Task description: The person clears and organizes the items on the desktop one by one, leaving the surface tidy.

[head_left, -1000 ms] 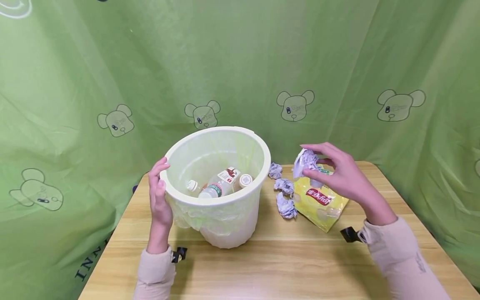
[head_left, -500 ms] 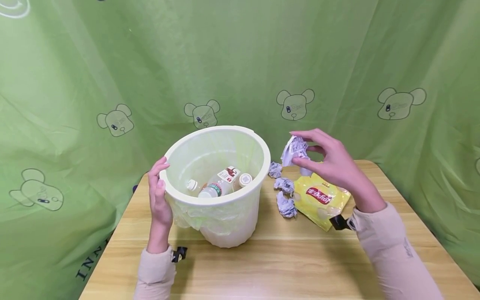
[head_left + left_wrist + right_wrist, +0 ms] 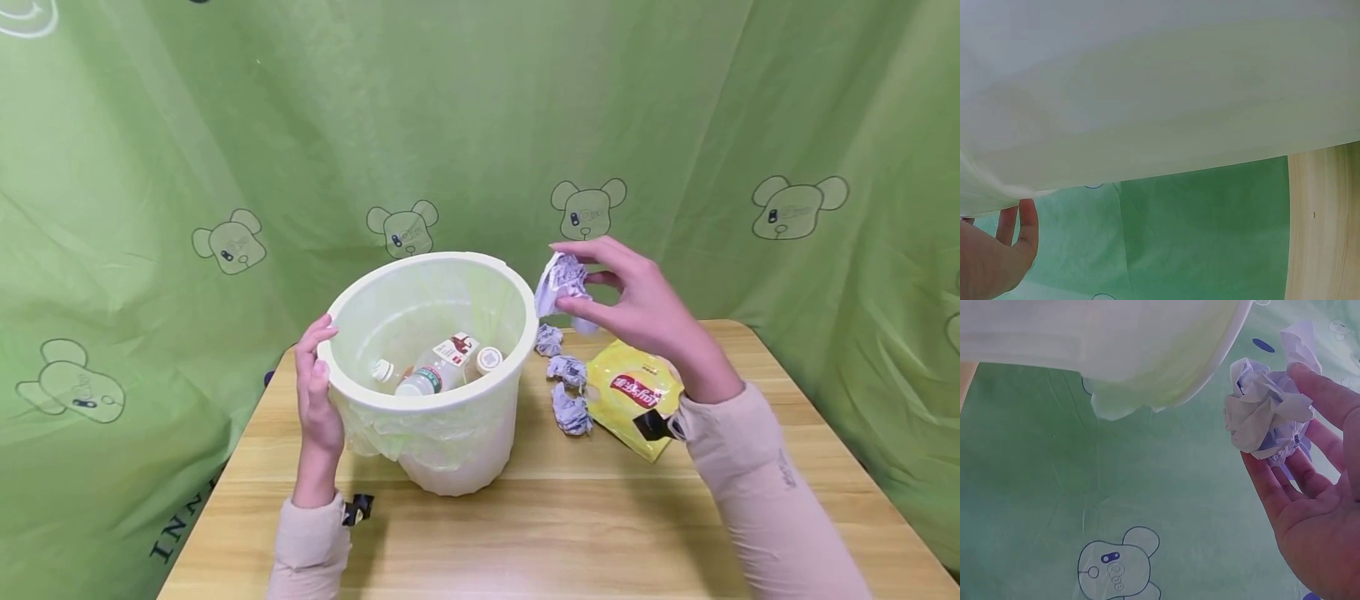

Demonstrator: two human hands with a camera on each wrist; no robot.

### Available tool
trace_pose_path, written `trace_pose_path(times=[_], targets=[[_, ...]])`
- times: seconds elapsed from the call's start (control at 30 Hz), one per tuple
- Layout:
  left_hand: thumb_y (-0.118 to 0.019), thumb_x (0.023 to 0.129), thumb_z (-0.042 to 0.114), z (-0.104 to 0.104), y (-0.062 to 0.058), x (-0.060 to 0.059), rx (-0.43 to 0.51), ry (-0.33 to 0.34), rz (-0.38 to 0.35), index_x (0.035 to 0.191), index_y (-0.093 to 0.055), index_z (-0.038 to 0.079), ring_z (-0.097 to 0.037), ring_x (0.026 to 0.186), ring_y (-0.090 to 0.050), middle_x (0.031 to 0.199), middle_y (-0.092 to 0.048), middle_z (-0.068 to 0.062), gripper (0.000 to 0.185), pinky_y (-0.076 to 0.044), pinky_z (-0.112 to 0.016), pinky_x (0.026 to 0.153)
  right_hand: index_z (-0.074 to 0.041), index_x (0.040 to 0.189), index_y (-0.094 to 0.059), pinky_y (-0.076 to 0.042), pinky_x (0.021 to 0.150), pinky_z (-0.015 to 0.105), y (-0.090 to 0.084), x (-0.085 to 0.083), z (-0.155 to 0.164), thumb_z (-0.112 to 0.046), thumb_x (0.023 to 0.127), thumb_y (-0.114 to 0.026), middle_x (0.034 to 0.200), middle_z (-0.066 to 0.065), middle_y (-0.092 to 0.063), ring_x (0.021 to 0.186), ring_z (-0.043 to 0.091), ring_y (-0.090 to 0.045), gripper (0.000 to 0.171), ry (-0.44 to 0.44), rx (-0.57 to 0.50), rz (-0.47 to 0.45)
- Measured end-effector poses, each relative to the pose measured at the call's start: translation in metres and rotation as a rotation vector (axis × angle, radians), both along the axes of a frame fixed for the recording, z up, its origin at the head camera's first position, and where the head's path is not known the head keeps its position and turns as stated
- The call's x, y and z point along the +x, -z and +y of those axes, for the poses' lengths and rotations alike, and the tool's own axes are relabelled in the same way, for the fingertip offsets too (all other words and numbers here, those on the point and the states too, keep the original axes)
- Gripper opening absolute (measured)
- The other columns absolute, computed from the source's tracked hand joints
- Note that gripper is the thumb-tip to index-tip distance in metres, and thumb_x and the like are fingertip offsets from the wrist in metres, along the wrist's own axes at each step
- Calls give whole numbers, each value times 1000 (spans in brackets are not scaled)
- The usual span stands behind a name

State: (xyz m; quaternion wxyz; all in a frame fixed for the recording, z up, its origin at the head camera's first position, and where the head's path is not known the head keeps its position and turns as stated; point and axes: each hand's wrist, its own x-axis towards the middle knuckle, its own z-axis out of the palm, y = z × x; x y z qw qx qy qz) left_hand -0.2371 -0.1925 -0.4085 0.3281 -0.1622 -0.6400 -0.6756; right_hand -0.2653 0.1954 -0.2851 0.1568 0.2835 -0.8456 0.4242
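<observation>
My right hand (image 3: 600, 287) pinches a crumpled ball of white and purple paper (image 3: 561, 280) in the air, just right of the rim of a cream bin (image 3: 517, 287) lined with a pale green bag. The right wrist view shows the same paper ball (image 3: 1266, 415) held between thumb and fingers, beside the bin's rim (image 3: 1210, 375). My left hand (image 3: 315, 392) rests against the bin's left rim, fingers straight; its fingers (image 3: 1019, 225) show at the bin wall (image 3: 1160, 94) in the left wrist view. Inside the bin lie plastic bottles (image 3: 435, 371).
Three more crumpled paper balls (image 3: 567, 392) and a yellow snack bag (image 3: 626, 396) lie on the wooden table (image 3: 570, 517) right of the bin. A green curtain with bear prints (image 3: 480, 125) hangs close behind and to both sides.
My right hand has lifted the paper ball up and to the left, from above the yellow snack bag to beside the bin's rim. The left hand and bin have stayed put.
</observation>
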Motion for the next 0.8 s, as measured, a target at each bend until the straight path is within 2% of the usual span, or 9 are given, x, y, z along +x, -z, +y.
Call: trace_pose_path(times=[0.1,0.43,0.8], targets=[[-37,100,34,0,0,0,0,-1,0,134,-51,-3,-29,150,-32,157,-39,-7,52,-35,-39,121,-18,147,-58,-48,104,15,-2,-1,-4,-13,88,-83,134,2,-63,121,17,-59,64,-9,1,-3],[-37,101,36,0,1,0,5,2,0,135,-52,-1,-29,150,-32,158,-39,-7,53,-36,-41,121,-16,146,-59,-53,108,35,-8,-6,-23,-13,88,-83,136,3,-62,122,20,-59,63,-70,-28,19],[-37,101,35,0,1,0,6,-3,1,136,-50,-3,-29,150,-33,158,-39,-7,54,-36,-41,121,-14,143,-61,-55,104,40,-11,-16,-52,-12,87,-83,125,7,-65,116,22,-61,61,-143,-78,40]])
